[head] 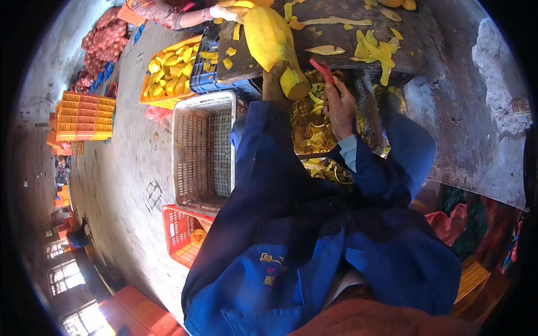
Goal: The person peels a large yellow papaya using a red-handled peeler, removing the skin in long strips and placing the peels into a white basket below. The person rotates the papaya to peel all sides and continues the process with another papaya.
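Observation:
A large peeled yellow squash (269, 40) lies over the edge of the dark worktable (424, 50), its cut end towards me. My left hand (275, 77) grips it near this lower end; my fingers are partly hidden behind it. To the right, my right hand (341, 103) holds a red-handled tool (323, 70), whose working end I cannot make out, apart from the squash. Yellow peelings (374, 50) are scattered on the tabletop. Below the table edge, a container of peelings (313, 136) stands between my arms.
A co-worker's gloved hand (227, 11) is at the table's far left, by another yellow piece. An orange crate of yellow pieces (168, 98), a blue crate (206, 84), a grey crate (178, 147) and a red crate (172, 235) line my left side. Stacked orange crates (86, 115) stand farther off.

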{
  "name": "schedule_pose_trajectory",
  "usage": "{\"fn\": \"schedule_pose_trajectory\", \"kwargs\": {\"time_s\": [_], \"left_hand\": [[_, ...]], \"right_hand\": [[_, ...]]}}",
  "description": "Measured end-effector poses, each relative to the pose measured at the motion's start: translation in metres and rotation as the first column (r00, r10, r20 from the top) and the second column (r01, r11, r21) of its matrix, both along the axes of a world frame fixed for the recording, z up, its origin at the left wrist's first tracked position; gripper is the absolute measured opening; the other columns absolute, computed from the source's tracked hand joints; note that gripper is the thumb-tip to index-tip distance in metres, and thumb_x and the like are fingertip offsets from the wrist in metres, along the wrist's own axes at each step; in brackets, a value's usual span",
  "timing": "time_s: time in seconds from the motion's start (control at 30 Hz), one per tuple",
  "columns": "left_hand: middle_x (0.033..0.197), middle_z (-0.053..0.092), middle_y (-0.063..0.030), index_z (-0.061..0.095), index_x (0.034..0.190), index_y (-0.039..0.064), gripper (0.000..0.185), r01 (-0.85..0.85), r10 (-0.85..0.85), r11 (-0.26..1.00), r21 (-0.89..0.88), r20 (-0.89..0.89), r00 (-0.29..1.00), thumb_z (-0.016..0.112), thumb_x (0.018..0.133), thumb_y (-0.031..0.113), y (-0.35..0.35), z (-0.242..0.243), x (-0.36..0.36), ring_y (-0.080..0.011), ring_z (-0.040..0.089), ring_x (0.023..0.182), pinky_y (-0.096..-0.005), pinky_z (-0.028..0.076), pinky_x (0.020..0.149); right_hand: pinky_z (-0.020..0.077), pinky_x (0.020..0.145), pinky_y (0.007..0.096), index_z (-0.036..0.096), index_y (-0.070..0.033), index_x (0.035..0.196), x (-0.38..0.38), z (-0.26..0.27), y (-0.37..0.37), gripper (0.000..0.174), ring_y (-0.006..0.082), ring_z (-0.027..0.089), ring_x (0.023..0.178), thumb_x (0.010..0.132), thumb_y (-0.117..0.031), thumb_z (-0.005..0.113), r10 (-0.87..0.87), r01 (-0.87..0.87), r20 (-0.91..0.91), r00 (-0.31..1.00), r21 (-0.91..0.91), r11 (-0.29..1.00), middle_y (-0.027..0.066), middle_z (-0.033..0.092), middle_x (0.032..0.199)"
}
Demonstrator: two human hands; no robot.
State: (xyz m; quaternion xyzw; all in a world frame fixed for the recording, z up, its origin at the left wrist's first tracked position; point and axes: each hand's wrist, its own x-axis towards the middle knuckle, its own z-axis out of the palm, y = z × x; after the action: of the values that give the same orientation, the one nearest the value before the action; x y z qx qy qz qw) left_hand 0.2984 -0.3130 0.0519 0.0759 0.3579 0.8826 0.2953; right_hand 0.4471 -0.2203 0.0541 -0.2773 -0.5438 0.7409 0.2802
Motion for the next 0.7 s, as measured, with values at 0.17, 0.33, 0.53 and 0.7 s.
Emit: {"fn": "schedule_pose_trajectory", "kwargs": {"time_s": [0.17, 0.33, 0.53, 0.7], "left_hand": [[0.134, 0.063, -0.0139, 0.051, 0.145, 0.005, 0.056, 0.100, -0.098, 0.987, 0.129, -0.025, 0.995, 0.064, 0.097, 0.032, -0.010, -0.004, 0.013, -0.0305, 0.064, 0.118, -0.0440, 0.053, 0.103], [0.135, 0.064, -0.0165, 0.050, 0.146, 0.005, 0.057, 0.106, -0.116, 0.988, 0.110, 0.095, 0.989, 0.061, 0.099, 0.035, -0.016, -0.012, 0.020, -0.0323, 0.063, 0.121, -0.0467, 0.052, 0.105], [0.145, 0.057, -0.0173, 0.046, 0.151, 0.008, 0.061, 0.198, -0.230, 0.916, 0.348, 0.053, 0.972, 0.055, 0.103, 0.045, -0.017, -0.020, 0.008, -0.0347, 0.059, 0.129, -0.0508, 0.048, 0.110], [0.148, 0.055, -0.0170, 0.045, 0.153, 0.009, 0.066, 0.130, -0.158, 0.908, 0.398, 0.037, 0.987, 0.053, 0.104, 0.053, -0.011, -0.032, 0.004, -0.0324, 0.056, 0.133, -0.0489, 0.045, 0.113]], "right_hand": [[0.0374, 0.049, 0.0213, 0.058, 0.002, 0.141, 0.001, 0.000, 0.002, 0.047, 0.0031, 0.047, 0.056, 0.105, -0.028, 0.062, 0.021, -0.019, -0.018, 1.000, 0.117, 0.993, -0.0026, 0.057, 0.076], [0.0450, 0.060, 0.0242, 0.059, 0.000, 0.142, -0.008, -0.006, 0.007, 0.046, 0.0063, 0.055, 0.069, 0.105, -0.028, 0.061, 0.034, -0.047, 0.040, 0.999, 0.358, 0.932, 0.0015, 0.065, 0.087], [0.0559, 0.084, 0.0386, 0.061, -0.010, 0.143, -0.072, 0.011, 0.019, 0.045, 0.0283, 0.071, 0.101, 0.104, -0.032, 0.061, 0.045, 0.099, -0.174, 0.984, 0.737, 0.669, 0.0168, 0.073, 0.118], [0.0566, 0.075, 0.0471, 0.063, -0.012, 0.141, -0.091, 0.008, 0.015, 0.040, 0.0375, 0.073, 0.090, 0.104, -0.028, 0.060, 0.083, -0.019, -0.016, 0.996, 0.914, 0.405, 0.0228, 0.073, 0.099]]}}
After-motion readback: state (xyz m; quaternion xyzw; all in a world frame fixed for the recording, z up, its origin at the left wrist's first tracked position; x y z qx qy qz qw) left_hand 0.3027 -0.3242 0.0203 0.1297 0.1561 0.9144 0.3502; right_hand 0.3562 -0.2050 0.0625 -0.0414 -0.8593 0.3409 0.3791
